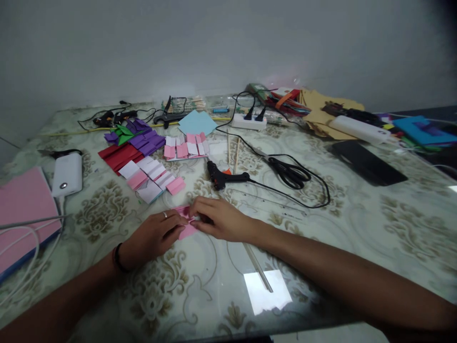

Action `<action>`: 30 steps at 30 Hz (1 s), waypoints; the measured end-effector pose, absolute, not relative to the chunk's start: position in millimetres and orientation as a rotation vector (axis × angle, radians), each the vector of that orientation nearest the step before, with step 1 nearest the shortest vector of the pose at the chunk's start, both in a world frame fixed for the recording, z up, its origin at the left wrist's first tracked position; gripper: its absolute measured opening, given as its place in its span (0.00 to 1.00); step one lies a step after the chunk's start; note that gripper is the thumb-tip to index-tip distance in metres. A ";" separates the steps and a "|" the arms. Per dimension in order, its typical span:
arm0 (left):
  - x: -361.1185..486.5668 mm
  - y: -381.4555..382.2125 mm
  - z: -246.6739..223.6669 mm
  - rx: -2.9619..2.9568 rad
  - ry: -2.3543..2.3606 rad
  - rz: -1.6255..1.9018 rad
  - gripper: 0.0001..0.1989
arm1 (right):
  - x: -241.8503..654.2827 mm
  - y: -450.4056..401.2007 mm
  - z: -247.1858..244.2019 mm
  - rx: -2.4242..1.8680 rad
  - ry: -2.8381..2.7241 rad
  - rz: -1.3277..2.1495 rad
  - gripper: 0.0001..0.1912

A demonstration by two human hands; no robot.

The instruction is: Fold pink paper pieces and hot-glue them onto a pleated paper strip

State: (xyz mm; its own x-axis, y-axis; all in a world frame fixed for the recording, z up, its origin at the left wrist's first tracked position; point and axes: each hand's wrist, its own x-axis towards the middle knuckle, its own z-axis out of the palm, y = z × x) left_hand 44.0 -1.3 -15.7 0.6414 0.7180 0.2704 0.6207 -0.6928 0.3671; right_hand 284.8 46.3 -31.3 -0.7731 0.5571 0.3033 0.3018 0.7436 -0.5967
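A small pink piece of paper (187, 233) with folds lies on the table between my hands. My left hand (155, 234), wearing a ring, has its fingers closed on the paper's left side. With thumb and fingertips pinched together, my right hand (218, 220) grips it from the right. Fingers cover much of the paper. Just beyond are folded pink and white papers (152, 175) in a loose group. A black glue gun (223, 176) lies behind my right hand, and a clear ruler (267, 204) rests beside that wrist.
Behind stand a white power strip (249, 122) with plugs and cable, light blue paper (197, 123), and purple folded papers (147, 142). Scissors (273, 164) lie right of the glue gun. At left are a white power bank (67, 174) and pink sheets (26, 205); a black phone-like slab (369, 162) lies right.
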 end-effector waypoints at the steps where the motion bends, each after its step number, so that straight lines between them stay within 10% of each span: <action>1: 43.9 -1.1 -16.2 2.628 1.080 0.582 0.07 | 285.0 46.4 -31.4 -0.639 -2.479 0.732 0.06; 30: 47.0 -1.4 -12.7 2.537 1.083 0.613 0.10 | 283.9 48.1 -37.7 -0.652 -2.507 0.733 0.10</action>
